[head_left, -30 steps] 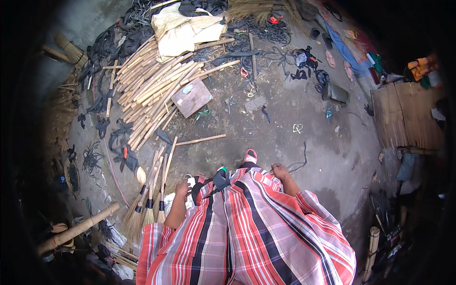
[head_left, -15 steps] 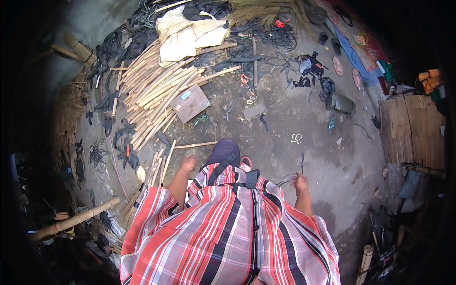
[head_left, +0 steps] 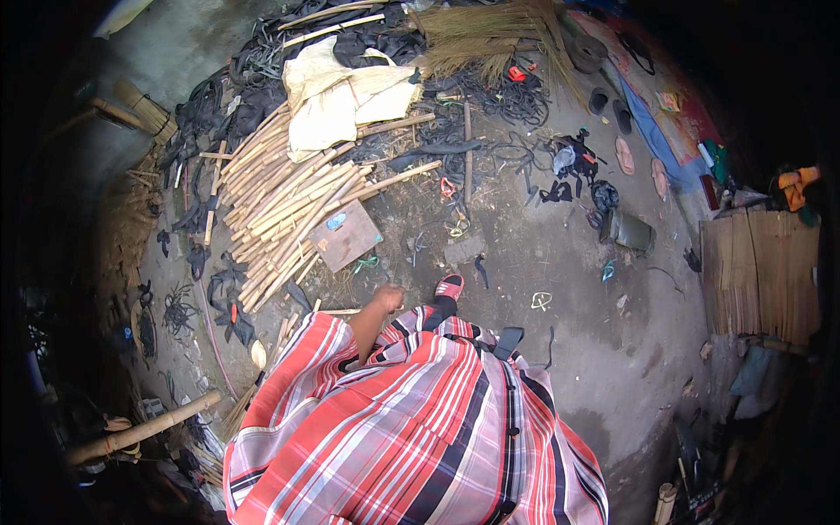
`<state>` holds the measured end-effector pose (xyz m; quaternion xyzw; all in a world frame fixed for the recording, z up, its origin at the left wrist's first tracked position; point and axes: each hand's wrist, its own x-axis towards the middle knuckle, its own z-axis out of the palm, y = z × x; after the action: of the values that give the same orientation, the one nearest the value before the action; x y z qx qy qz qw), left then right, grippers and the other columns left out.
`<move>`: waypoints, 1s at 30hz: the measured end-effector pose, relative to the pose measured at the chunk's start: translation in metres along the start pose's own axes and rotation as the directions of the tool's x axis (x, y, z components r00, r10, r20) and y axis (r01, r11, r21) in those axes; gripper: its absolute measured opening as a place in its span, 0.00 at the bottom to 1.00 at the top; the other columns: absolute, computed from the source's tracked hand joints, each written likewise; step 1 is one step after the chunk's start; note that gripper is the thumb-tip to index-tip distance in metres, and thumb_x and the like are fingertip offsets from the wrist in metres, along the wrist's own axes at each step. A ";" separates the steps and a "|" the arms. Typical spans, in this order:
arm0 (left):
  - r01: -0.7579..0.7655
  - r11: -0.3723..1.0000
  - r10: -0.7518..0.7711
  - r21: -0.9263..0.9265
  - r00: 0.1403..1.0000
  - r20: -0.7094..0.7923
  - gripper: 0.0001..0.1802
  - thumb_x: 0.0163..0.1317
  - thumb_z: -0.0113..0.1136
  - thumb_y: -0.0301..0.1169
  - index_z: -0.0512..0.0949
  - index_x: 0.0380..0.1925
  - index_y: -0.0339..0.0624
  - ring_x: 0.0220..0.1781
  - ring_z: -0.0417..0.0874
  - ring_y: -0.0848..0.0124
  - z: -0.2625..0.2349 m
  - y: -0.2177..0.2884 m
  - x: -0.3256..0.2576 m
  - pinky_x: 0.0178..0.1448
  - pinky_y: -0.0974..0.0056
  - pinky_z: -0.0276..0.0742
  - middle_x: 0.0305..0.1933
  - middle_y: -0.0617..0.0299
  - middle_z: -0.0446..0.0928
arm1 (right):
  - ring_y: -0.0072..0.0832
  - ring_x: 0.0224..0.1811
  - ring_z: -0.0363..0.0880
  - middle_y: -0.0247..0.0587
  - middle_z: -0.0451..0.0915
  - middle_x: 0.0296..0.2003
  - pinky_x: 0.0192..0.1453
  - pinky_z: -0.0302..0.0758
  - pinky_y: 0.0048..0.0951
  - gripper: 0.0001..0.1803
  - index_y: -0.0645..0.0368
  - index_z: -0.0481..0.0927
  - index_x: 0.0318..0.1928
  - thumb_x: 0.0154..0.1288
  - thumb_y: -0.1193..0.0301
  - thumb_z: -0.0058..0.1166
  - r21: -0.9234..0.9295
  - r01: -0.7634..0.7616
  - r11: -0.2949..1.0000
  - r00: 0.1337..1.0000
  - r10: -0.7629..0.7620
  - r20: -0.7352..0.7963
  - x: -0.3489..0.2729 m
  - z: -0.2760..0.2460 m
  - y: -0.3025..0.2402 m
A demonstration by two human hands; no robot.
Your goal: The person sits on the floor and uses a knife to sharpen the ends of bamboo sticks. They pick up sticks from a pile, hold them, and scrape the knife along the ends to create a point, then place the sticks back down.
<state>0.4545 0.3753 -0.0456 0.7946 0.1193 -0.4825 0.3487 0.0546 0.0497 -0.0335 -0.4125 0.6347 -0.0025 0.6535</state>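
Observation:
My left hand (head_left: 385, 298) hangs in front of the shirt, over the floor beside the lower end of a pile of cut bamboo poles (head_left: 289, 197). Its fingers look loosely bent and partly apart, and I see nothing in them. A square brown board (head_left: 346, 236) with a blue patch leans on the poles just beyond this hand. My right hand is out of sight behind the checked shirt (head_left: 411, 411). On the ground by the shirt's right side lies a thin dark strip (head_left: 551, 348). One foot in a red sandal (head_left: 450, 286) steps forward.
Pale sacking (head_left: 328, 96) covers the poles' far end, amid black strips. Dry grass stalks (head_left: 481, 39) lie at the back. To the right are a dark green canister (head_left: 632, 232), slippers (head_left: 624, 156) and a wooden panel (head_left: 759, 276). A thick bamboo pole (head_left: 144, 427) juts in at lower left.
I have moved forward, so the floor things sit nearer. My left hand has swung forward and right. My right hand, seen before near dark strips, has gone behind the shirt.

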 end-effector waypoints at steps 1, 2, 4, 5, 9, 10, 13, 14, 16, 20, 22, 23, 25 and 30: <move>-0.033 0.999 0.033 -0.040 0.999 -0.001 0.24 0.72 0.51 0.46 0.81 0.49 0.37 0.55 0.85 0.47 -0.005 0.026 0.010 0.59 0.53 0.81 0.53 0.42 0.84 | 0.36 0.39 0.85 0.48 0.84 0.43 0.38 0.81 0.39 0.24 0.61 0.73 0.64 0.77 0.58 0.49 0.027 0.006 1.000 1.000 -0.006 -0.010 0.006 0.003 -0.013; -0.031 0.998 0.031 -0.063 1.000 -0.005 0.24 0.73 0.49 0.46 0.82 0.49 0.36 0.54 0.85 0.47 -0.009 0.042 0.015 0.58 0.54 0.81 0.53 0.42 0.84 | 0.36 0.39 0.85 0.48 0.84 0.43 0.39 0.81 0.39 0.24 0.61 0.73 0.64 0.77 0.58 0.49 0.052 0.010 0.999 1.000 -0.009 -0.024 0.011 0.004 -0.026; -0.162 0.965 0.173 0.205 0.984 -0.034 0.25 0.74 0.48 0.47 0.83 0.50 0.38 0.55 0.85 0.47 -0.019 0.083 0.040 0.58 0.54 0.80 0.52 0.42 0.84 | 0.37 0.40 0.85 0.49 0.84 0.44 0.40 0.82 0.40 0.25 0.61 0.72 0.65 0.77 0.58 0.50 0.071 0.017 0.997 0.999 -0.014 -0.041 0.018 0.002 -0.056; -0.238 0.919 0.273 0.315 0.959 -0.071 0.25 0.73 0.48 0.47 0.83 0.51 0.38 0.55 0.85 0.47 -0.018 0.101 0.050 0.59 0.54 0.80 0.52 0.42 0.84 | 0.37 0.41 0.85 0.49 0.84 0.44 0.41 0.82 0.40 0.25 0.61 0.72 0.65 0.77 0.58 0.50 0.061 0.018 0.998 0.999 -0.015 -0.039 0.021 0.000 -0.072; -0.204 0.952 0.223 0.229 0.973 -0.056 0.23 0.71 0.53 0.46 0.84 0.50 0.40 0.47 0.83 0.54 0.023 0.144 0.092 0.52 0.56 0.78 0.45 0.49 0.83 | 0.36 0.36 0.84 0.48 0.83 0.44 0.33 0.81 0.35 0.22 0.66 0.75 0.55 0.79 0.57 0.49 0.041 -0.034 0.999 0.992 0.039 -0.118 0.018 -0.030 -0.109; -0.193 0.970 0.207 0.149 0.975 -0.084 0.19 0.71 0.55 0.44 0.84 0.48 0.41 0.37 0.82 0.62 0.039 0.154 0.106 0.44 0.59 0.78 0.37 0.57 0.82 | 0.36 0.34 0.84 0.47 0.84 0.42 0.34 0.82 0.35 0.21 0.66 0.76 0.53 0.79 0.57 0.50 0.068 0.005 0.998 1.000 -0.003 -0.029 0.023 -0.038 -0.115; -0.178 0.982 0.185 0.055 0.971 -0.152 0.16 0.70 0.58 0.42 0.84 0.47 0.42 0.29 0.81 0.69 0.086 0.173 0.144 0.36 0.63 0.78 0.31 0.63 0.81 | 0.36 0.32 0.84 0.45 0.84 0.38 0.35 0.82 0.36 0.21 0.66 0.79 0.48 0.78 0.57 0.50 -0.020 0.036 0.999 0.999 -0.035 0.040 0.064 -0.070 -0.130; -0.179 0.983 0.183 0.040 0.967 -0.176 0.16 0.70 0.59 0.42 0.84 0.47 0.41 0.30 0.81 0.70 0.103 0.179 0.153 0.36 0.63 0.78 0.32 0.62 0.81 | 0.36 0.32 0.84 0.46 0.84 0.39 0.35 0.82 0.36 0.21 0.66 0.79 0.49 0.78 0.57 0.50 0.044 -0.008 0.999 0.999 0.006 0.034 0.083 -0.085 -0.136; -0.284 0.876 0.356 0.389 0.926 -0.126 0.15 0.69 0.57 0.38 0.83 0.49 0.43 0.41 0.83 0.63 0.139 0.180 0.156 0.47 0.59 0.80 0.41 0.57 0.82 | 0.36 0.33 0.84 0.46 0.84 0.39 0.35 0.81 0.36 0.21 0.65 0.79 0.51 0.77 0.57 0.49 0.012 -0.020 1.000 0.999 0.019 0.047 0.128 -0.121 -0.149; -0.376 0.272 0.451 0.886 0.863 0.228 0.17 0.73 0.48 0.37 0.84 0.48 0.43 0.56 0.86 0.51 0.216 0.204 0.125 0.61 0.50 0.81 0.55 0.48 0.84 | 0.36 0.34 0.85 0.46 0.85 0.41 0.35 0.80 0.36 0.22 0.64 0.79 0.54 0.77 0.57 0.49 -0.052 -0.060 0.997 0.998 0.062 0.034 0.199 -0.214 -0.169; -0.468 0.260 0.463 0.845 0.828 0.317 0.16 0.72 0.48 0.36 0.83 0.47 0.42 0.55 0.86 0.51 0.246 0.223 0.100 0.60 0.49 0.82 0.54 0.48 0.84 | 0.36 0.35 0.85 0.47 0.85 0.41 0.35 0.80 0.36 0.22 0.63 0.79 0.55 0.76 0.57 0.48 -0.080 -0.096 0.992 0.995 0.097 0.013 0.222 -0.257 -0.185; -0.532 0.259 0.530 0.806 0.776 0.342 0.16 0.71 0.49 0.37 0.83 0.47 0.42 0.55 0.87 0.51 0.261 0.235 0.093 0.59 0.49 0.82 0.53 0.47 0.85 | 0.36 0.35 0.85 0.47 0.85 0.42 0.35 0.80 0.36 0.23 0.63 0.79 0.56 0.76 0.57 0.48 -0.088 -0.112 0.990 0.994 0.112 0.001 0.228 -0.278 -0.197; -0.525 0.382 0.486 0.760 0.814 0.318 0.15 0.66 0.52 0.36 0.82 0.45 0.41 0.52 0.87 0.49 0.288 0.264 0.086 0.58 0.48 0.83 0.50 0.46 0.85 | 0.36 0.36 0.85 0.47 0.85 0.42 0.35 0.79 0.36 0.23 0.63 0.79 0.57 0.76 0.57 0.48 -0.080 -0.138 0.987 0.990 0.135 -0.043 0.234 -0.307 -0.233; -0.517 0.327 0.522 0.791 0.796 0.305 0.17 0.64 0.57 0.38 0.82 0.48 0.41 0.47 0.88 0.50 0.322 0.344 0.108 0.51 0.51 0.85 0.46 0.44 0.85 | 0.34 0.38 0.86 0.45 0.84 0.47 0.36 0.79 0.36 0.27 0.60 0.72 0.65 0.76 0.55 0.47 -0.093 -0.079 0.992 0.981 0.061 -0.182 0.249 -0.325 -0.381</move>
<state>0.4702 -0.1068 -0.0806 0.8555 -0.3891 -0.3376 0.0529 0.0313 -0.5068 0.0148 -0.4202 0.7043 0.0154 0.5720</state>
